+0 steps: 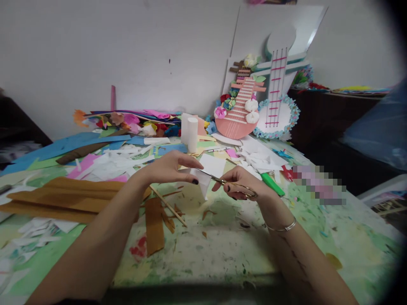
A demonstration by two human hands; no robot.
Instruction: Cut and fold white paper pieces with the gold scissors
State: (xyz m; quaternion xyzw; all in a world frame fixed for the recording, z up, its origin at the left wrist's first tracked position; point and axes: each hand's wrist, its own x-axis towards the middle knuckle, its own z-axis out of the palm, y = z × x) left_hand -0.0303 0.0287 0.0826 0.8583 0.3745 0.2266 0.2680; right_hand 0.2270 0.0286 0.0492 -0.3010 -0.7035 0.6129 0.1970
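My right hand (237, 183) is closed round the gold handles of a pair of scissors (219, 178), whose blades point left. The blades lie across a small piece of white paper (203, 181), which my left hand (176, 167) pinches between thumb and fingers. One pointed corner of the paper hangs down below the blades. Whether the blades are parted at the paper is too small to tell. Beneath my hands, a strip of brown paper (154, 226) and a thin wooden stick (168, 206) lie on the stained green table (203, 258), among brown scraps.
Folded brown paper (63, 197) lies at the left, with white scraps (111, 163) behind it. A white paper roll (192, 134) stands at the back. Paper instruments, one pink (237, 120) and one white (276, 93), lean at the back right. A green object (271, 183) lies beyond my right wrist.
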